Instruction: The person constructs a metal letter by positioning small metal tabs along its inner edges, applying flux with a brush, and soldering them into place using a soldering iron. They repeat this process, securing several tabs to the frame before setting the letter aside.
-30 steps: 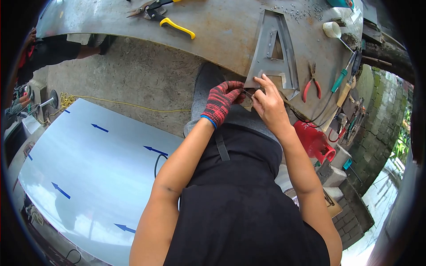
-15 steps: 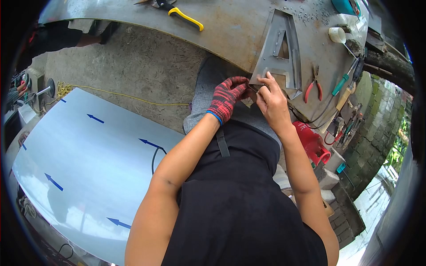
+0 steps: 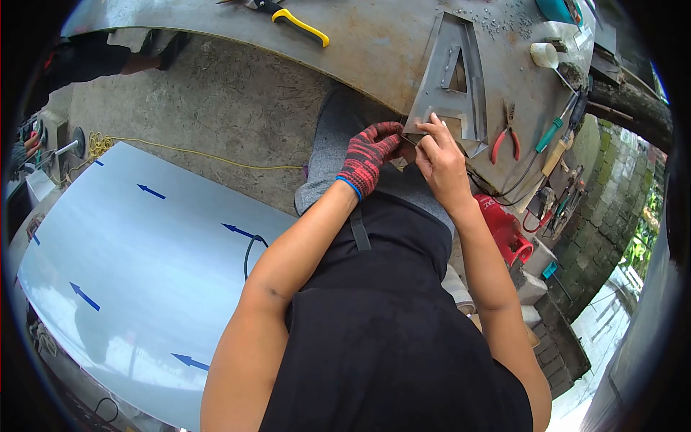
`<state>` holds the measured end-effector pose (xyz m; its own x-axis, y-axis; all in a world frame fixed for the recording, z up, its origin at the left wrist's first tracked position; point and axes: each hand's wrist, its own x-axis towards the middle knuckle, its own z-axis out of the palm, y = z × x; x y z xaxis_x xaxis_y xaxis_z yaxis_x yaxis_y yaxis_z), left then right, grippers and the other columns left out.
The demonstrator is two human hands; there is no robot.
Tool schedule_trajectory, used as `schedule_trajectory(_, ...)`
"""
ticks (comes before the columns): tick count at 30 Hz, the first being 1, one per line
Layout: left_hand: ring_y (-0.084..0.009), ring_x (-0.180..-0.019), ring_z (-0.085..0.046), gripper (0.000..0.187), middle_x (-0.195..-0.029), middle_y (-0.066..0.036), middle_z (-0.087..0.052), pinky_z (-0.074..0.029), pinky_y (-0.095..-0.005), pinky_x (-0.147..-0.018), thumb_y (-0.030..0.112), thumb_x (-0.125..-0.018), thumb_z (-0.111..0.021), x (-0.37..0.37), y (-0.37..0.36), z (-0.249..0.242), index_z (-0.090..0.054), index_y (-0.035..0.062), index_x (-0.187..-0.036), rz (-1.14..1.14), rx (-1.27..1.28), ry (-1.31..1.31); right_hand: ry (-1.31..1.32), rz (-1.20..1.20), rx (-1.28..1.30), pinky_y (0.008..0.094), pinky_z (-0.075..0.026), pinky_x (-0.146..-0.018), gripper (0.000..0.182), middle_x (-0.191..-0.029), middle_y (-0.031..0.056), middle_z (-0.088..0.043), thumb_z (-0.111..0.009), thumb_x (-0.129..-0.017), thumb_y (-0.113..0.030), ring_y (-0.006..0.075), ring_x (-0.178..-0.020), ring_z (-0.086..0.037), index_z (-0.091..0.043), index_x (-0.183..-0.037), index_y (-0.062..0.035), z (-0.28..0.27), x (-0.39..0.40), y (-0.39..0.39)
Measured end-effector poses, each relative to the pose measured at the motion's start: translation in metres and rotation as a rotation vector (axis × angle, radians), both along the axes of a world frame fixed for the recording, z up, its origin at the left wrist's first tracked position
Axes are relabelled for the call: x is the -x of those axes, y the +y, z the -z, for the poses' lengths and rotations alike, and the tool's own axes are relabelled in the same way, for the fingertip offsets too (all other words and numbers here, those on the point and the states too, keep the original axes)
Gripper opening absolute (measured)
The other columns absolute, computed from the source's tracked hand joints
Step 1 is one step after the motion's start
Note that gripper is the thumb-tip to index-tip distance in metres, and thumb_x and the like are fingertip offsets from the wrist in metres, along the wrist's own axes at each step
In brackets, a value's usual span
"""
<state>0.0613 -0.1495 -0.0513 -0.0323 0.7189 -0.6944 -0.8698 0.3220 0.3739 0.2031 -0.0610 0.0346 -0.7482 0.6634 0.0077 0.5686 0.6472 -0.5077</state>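
A grey metal letter A (image 3: 475, 86) with raised edges lies on the metal table (image 3: 374, 65), its foot at the table's near edge. My left hand (image 3: 371, 157), in a red and black glove, is closed at the lower left corner of the letter, its fingertips pinching a small thin piece that I cannot make out clearly. My bare right hand (image 3: 440, 160) is bent at the same corner, with one finger raised over the letter and the others curled by the small piece. Red-handled pliers (image 3: 506, 140) lie right of the letter.
A yellow-handled tool (image 3: 301, 27) lies at the table's back. Small metal bits, a white cup (image 3: 545, 55) and a green-handled tool (image 3: 551, 135) are at the right. A large sheet with blue arrows (image 3: 144, 252) stands left. Another person's arm (image 3: 140, 63) shows upper left.
The whole view has shifted slightly. Both hands stay at the letter's lower corner, with only small finger movement.
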Motion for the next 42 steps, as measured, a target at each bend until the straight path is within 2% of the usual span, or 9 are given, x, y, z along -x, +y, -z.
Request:
schedule_trajectory(9, -0.0234, -0.101, -0.07, 0.033, -0.116, -0.011, -0.07, -0.062, -0.0372, -0.091, 0.006, -0.097, -0.071, -0.004, -0.002, 0.0, -0.06, 0.0001, -0.128, -0.01, 0.013, -0.019, -0.008, 0.016, -0.004, 0.0512, -0.047, -0.112, 0.011, -0.123, 0.0176, -0.064, -0.068, -0.085, 0.002, 0.0445, -0.13, -0.057, -0.061, -0.092, 0.0015, 0.002, 0.0, 0.0)
schedule_trajectory(12, -0.019, -0.099, -0.069, 0.029, -0.114, -0.009, -0.071, -0.06, -0.0334, -0.09, 0.006, -0.098, -0.069, -0.003, -0.001, -0.002, -0.063, 0.0005, -0.126, 0.017, 0.004, 0.069, -0.006, 0.015, 0.001, 0.0514, -0.046, -0.113, 0.011, -0.123, 0.0179, -0.064, -0.069, -0.085, 0.002, 0.0444, -0.131, -0.056, -0.06, -0.092, 0.0014, 0.001, -0.001, 0.0)
schedule_trajectory(14, -0.013, -0.098, -0.067, 0.025, -0.109, -0.006, -0.071, -0.056, -0.0281, -0.087, 0.007, -0.099, -0.068, 0.0, -0.001, -0.004, -0.066, 0.0011, -0.124, 0.115, -0.001, 0.602, -0.004, 0.024, -0.003, 0.0517, -0.046, -0.113, 0.012, -0.123, 0.0182, -0.064, -0.069, -0.085, 0.002, 0.0444, -0.131, -0.056, -0.06, -0.092, 0.0015, 0.001, -0.001, 0.001)
schedule_trajectory(15, -0.0085, -0.092, -0.065, 0.021, -0.103, -0.003, -0.072, -0.053, -0.0249, -0.082, 0.01, -0.1, -0.068, 0.003, 0.003, -0.022, -0.072, 0.0019, -0.119, 0.076, 0.019, 0.724, 0.007, 0.009, 0.0, 0.052, -0.046, -0.113, 0.012, -0.123, 0.0186, -0.064, -0.068, -0.085, 0.002, 0.0443, -0.131, -0.056, -0.059, -0.092, 0.0016, 0.002, -0.002, 0.001)
schedule_trajectory(20, -0.0096, -0.086, -0.068, 0.02, -0.102, -0.006, -0.075, -0.054, -0.0267, -0.079, 0.016, -0.099, -0.072, 0.023, 0.031, -0.039, -0.077, 0.003, -0.114, 0.193, -0.076, 1.05, 0.029, 0.004, 0.01, 0.0526, -0.045, -0.115, 0.013, -0.122, 0.0192, -0.063, -0.068, -0.084, 0.001, 0.0443, -0.132, -0.055, -0.058, -0.092, 0.002, 0.0, -0.003, 0.002)
schedule_trajectory(22, -0.011, -0.088, -0.069, 0.024, -0.102, -0.007, -0.076, -0.055, -0.0278, -0.079, 0.02, -0.098, -0.073, 0.029, 0.042, -0.041, -0.076, 0.002, -0.114, 0.376, -0.024, 1.15, 0.037, 0.018, 0.009, 0.0529, -0.045, -0.115, 0.013, -0.122, 0.019, -0.063, -0.068, -0.084, 0.002, 0.0444, -0.133, -0.054, -0.058, -0.092, 0.0015, 0.002, -0.005, 0.001)
schedule_trajectory(30, -0.0162, -0.078, -0.071, 0.03, -0.091, -0.012, -0.078, -0.055, -0.0317, -0.076, 0.026, -0.092, -0.078, 0.029, 0.06, -0.062, -0.077, 0.0008, -0.108, 0.462, 0.09, 0.957, 0.046, 0.034, 0.004, 0.0527, -0.044, -0.116, 0.016, -0.121, 0.0178, -0.063, -0.069, -0.08, 0.003, 0.0439, -0.133, -0.054, -0.058, -0.091, 0.0005, 0.003, -0.007, 0.0)
schedule_trajectory(36, -0.009, -0.076, -0.063, 0.023, -0.091, -0.004, -0.076, -0.052, -0.0264, -0.071, 0.017, -0.094, -0.077, 0.023, 0.062, -0.051, -0.078, 0.001, -0.11, 0.369, 0.093, 0.965, 0.084, 0.053, 0.0, 0.0529, -0.045, -0.115, 0.017, -0.121, 0.0166, -0.064, -0.07, -0.079, 0.004, 0.0426, -0.133, -0.055, -0.059, -0.091, 0.001, 0.006, -0.008, -0.001)
schedule_trajectory(42, -0.0086, -0.075, -0.061, 0.024, -0.092, -0.004, -0.075, -0.052, -0.026, -0.069, 0.014, -0.093, -0.077, 0.021, 0.064, -0.053, -0.077, -0.0013, -0.112, 0.363, 0.148, 0.895, 0.064, 0.042, -0.019, 0.0511, -0.043, -0.117, 0.016, -0.12, 0.0164, -0.063, -0.072, -0.083, -0.003, 0.0398, -0.133, -0.055, -0.061, -0.094, 0.001, 0.005, -0.012, 0.001)
